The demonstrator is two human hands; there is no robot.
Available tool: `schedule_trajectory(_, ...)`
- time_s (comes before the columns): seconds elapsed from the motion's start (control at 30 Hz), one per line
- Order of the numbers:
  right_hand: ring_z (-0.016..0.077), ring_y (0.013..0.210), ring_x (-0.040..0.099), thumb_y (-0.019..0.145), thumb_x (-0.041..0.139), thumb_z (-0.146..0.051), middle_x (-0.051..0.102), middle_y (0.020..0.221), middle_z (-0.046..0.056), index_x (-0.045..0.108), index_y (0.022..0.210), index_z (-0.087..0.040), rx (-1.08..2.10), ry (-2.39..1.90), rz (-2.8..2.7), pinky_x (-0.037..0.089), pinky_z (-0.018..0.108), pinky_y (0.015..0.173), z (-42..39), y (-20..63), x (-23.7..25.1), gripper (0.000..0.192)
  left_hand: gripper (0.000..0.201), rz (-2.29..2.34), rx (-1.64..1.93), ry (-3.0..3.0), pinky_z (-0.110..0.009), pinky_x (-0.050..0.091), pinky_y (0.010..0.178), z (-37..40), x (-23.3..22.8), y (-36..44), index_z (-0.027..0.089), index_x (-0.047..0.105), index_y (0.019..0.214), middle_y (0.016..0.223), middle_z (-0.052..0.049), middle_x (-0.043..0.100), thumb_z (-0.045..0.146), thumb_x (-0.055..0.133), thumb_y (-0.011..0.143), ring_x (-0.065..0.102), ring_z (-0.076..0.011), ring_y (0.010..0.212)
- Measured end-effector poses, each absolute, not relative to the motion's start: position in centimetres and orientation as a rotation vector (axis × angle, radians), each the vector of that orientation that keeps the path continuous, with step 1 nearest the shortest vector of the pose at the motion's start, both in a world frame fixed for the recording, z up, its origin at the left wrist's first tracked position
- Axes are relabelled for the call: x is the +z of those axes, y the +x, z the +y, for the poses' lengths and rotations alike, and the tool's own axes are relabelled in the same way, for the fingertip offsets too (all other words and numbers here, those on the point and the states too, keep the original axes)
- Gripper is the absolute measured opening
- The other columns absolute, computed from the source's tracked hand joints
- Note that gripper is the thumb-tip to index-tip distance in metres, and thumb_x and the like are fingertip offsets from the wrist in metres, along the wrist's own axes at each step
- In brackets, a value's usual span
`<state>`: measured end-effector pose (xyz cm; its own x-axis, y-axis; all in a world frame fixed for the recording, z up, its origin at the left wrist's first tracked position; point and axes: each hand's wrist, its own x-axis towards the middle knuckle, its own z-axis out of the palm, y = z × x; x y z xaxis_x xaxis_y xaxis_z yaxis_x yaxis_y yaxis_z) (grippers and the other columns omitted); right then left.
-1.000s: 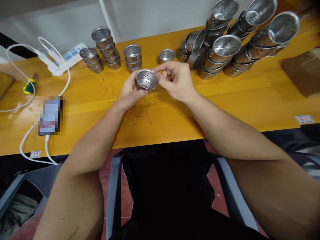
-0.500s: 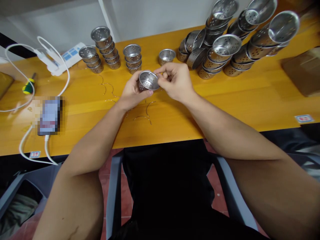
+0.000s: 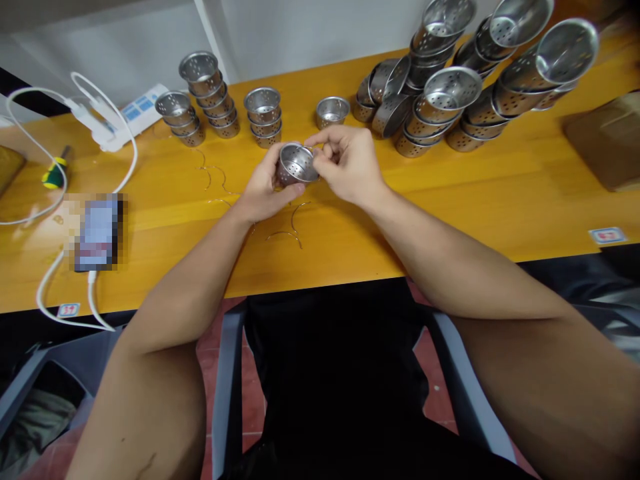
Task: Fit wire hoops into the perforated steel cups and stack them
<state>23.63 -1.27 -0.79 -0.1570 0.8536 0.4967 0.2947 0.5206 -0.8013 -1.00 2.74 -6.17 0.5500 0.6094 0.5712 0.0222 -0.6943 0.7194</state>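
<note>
My left hand (image 3: 263, 189) is closed around a small perforated metal cup (image 3: 296, 165), its open mouth tilted up towards me. The thumb lies along the near side and the fingers go behind it. My right hand (image 3: 349, 160) is at the cup's right rim, thumb and index finger pinched around what looks like a thin metal wire (image 3: 309, 148); the fingertips partly hide it. Below and left of the cup, several loose bent wires (image 3: 285, 233) lie on the wooden table (image 3: 350, 250).
Stacks of perforated cups (image 3: 263, 113) stand at the back left, and taller stacks (image 3: 445, 100) at the back right. A single cup (image 3: 333, 112) sits between them. Leftward are a phone (image 3: 99, 233) on a cable, a power strip (image 3: 127, 120) and a screwdriver (image 3: 54, 173). A brown box (image 3: 607, 143) is at right.
Both hands stay at the cup with nearly the same grip. My right fingers have shifted very slightly at the rim, and the whole view has moved a little.
</note>
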Motion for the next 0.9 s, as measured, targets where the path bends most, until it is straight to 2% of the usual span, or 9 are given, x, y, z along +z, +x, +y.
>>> schedule_trajectory(0.07,0.0194,0.068,0.051,0.109,0.090,-0.035,0.046,0.073,-0.004,0.077,0.111,-0.027,0.685,-0.973,-1.680,0.058,0.037,0.069,-1.5,23.2,-0.8,0.016,0.109,0.583,1.097,2.150,-0.058,0.071,0.125,1.8,-5.7,-0.7,0.031,0.055,0.171,0.152,-0.013,0.074,0.097,0.091,0.092,0.083,-0.0353,0.140)
schedule_trajectory(0.17,0.0186,0.067,0.050,0.107,0.090,-0.035,0.048,0.071,-0.003,0.074,0.104,-0.027,0.705,-0.978,-1.653,0.055,0.035,0.066,-2.0,22.5,-0.5,0.019,0.113,0.687,1.107,2.165,-0.058,0.069,0.126,0.8,-5.1,-0.1,0.030,0.059,0.166,0.147,-0.012,0.075,0.095,0.101,0.084,0.081,-0.0357,0.138)
schedule_trajectory(0.3,0.0187,0.068,0.054,0.105,0.090,-0.039,0.059,0.073,-0.001,0.074,0.095,-0.026,0.766,-0.967,-1.626,0.055,0.034,0.064,-2.6,22.1,0.3,0.023,0.099,0.763,1.151,2.086,-0.057,0.069,0.121,0.6,-4.9,0.4,0.028,0.070,0.149,0.131,-0.008,0.078,0.096,0.100,0.084,0.082,-0.0322,0.124)
schedule_trajectory(0.4,0.0196,0.070,0.060,0.106,0.093,-0.056,0.070,0.078,0.003,0.076,0.093,-0.027,0.906,-0.890,-1.646,0.055,0.034,0.061,-3.0,22.8,1.4,0.036,0.092,0.754,1.161,1.979,-0.054,0.071,0.114,0.9,-5.0,0.3,0.027,0.075,0.141,0.121,-0.006,0.078,0.097,0.097,0.086,0.081,-0.0282,0.112)
schedule_trajectory(0.5,0.0184,0.064,0.060,0.097,0.103,-0.076,0.073,0.078,0.002,0.078,0.097,-0.028,1.096,-0.822,-1.725,0.050,0.032,0.051,-3.4,23.9,2.7,0.053,0.088,0.736,1.129,1.856,-0.053,0.073,0.111,1.2,-5.1,0.1,0.027,0.076,0.139,0.116,-0.006,0.078,0.095,0.097,0.087,0.082,-0.0272,0.110)
schedule_trajectory(0.6,0.0153,0.056,0.055,0.085,0.110,-0.082,0.072,0.074,-0.001,0.077,0.096,-0.029,1.213,-0.747,-1.763,0.045,0.031,0.046,-3.6,24.7,3.7,0.064,0.092,0.673,1.090,1.809,-0.051,0.075,0.108,1.4,-5.3,-0.1,0.027,0.075,0.142,0.120,-0.006,0.080,0.094,0.100,0.085,0.085,-0.0276,0.113)
schedule_trajectory(0.73,0.0152,0.054,0.054,0.082,0.112,-0.084,0.067,0.068,-0.004,0.075,0.093,-0.031,1.288,-0.714,-1.753,0.044,0.031,0.044,-3.6,24.7,4.0,0.066,0.105,0.616,1.099,1.879,-0.053,0.076,0.109,1.9,-5.8,-0.4,0.027,0.073,0.149,0.134,-0.010,0.082,0.086,0.113,0.073,0.087,-0.0310,0.121)
schedule_trajectory(0.9,0.0142,0.054,0.057,0.083,0.113,-0.081,0.068,0.068,-0.005,0.074,0.093,-0.030,1.319,-0.698,-1.730,0.049,0.030,0.046,-3.6,24.4,3.9,0.065,0.099,0.633,1.105,1.905,-0.055,0.075,0.111,2.1,-6.1,-0.6,0.026,0.071,0.151,0.136,-0.012,0.084,0.081,0.111,0.079,0.087,-0.0305,0.121)
